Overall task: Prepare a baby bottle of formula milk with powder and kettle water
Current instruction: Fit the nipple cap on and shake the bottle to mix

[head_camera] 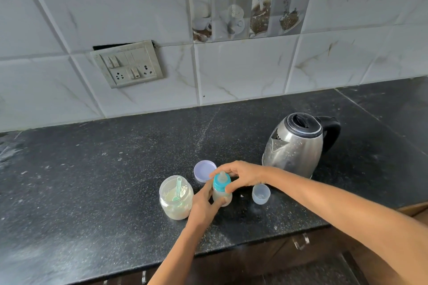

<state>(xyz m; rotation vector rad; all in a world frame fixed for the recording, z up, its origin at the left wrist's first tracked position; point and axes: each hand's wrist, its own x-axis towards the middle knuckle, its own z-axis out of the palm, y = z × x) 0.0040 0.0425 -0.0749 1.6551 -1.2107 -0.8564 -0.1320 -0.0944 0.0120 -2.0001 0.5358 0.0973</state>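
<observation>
Baby bottle (221, 193): translucent plastic cylinder, teal screw collar, pale teat, milky content inside; upright between both hands. Left hand (203, 206) grips bottle body; right hand (243, 174) has fingers curled round collar. Wide clear jar (176, 201) touching left hand's outer side, open, pale powder and green scoop (178, 186) inside. Lilac round lid (203, 170) just behind hands, hollow side up. Small clear cap (261, 194) beside right wrist. Dented steel kettle (294, 146), black handle, beyond right forearm. Speckled black stone counter (104, 169): front edge under forearms, wide stretch left of jar.
</observation>
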